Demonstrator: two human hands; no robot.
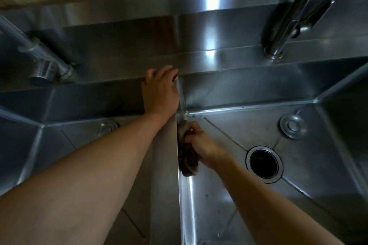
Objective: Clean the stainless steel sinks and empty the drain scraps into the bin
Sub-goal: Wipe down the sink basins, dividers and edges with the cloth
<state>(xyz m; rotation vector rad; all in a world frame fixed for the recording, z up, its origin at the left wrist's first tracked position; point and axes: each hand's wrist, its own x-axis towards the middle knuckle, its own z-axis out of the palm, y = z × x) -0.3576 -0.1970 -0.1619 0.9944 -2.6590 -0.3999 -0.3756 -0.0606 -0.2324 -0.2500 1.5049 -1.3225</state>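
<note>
Two stainless steel sinks sit side by side, split by a steel divider (165,165). My left hand (160,89) rests on top of the divider at its far end, fingers relaxed against the back ledge. Inside the right sink (249,195), my right hand (201,145) grips a dark brownish cloth (188,163) and presses it against the sink's left wall. The right sink's round drain (263,163) is an open black hole with no strainer visible. The left sink (59,135) lies mostly under my left forearm.
A tall faucet (294,12) rises from the back ledge above the right sink. A second faucet (37,53) stands at the far left. Round overflow caps (292,126) (107,126) sit on each sink's back slope. A tiled wall runs behind.
</note>
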